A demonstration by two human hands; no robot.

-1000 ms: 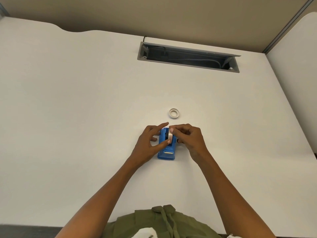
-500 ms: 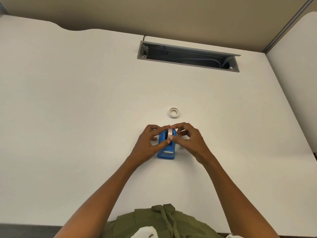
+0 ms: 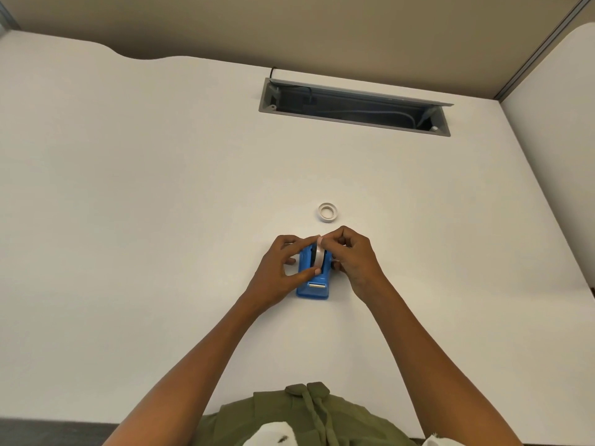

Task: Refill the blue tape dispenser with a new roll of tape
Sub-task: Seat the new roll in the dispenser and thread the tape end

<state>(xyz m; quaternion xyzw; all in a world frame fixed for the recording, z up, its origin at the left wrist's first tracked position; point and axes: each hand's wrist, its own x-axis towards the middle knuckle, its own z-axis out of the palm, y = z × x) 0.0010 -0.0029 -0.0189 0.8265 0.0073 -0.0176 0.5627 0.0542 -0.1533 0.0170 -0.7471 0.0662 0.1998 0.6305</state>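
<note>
Seating new roll: left hand (image 3: 277, 272) braces the blue tape dispenser (image 3: 314, 278) at desk (image 3: 128, 220) centre; right hand (image 3: 352, 259) pinches the tape roll (image 3: 319, 256) upright in its cradle. Light, rigid, sticky-edged; grip rims. Spare ring (image 3: 328, 212) at 12 o'clock.

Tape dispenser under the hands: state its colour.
Blue, with a metal cutter strip; the tape dispenser shows clearly in the head view.

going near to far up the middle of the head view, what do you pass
olive green garment → blue plastic tape dispenser, gripped by the left hand, with the right hand pinching the white tape roll in it → small white ring lying flat on the white desk → grey open cable tray.
</note>
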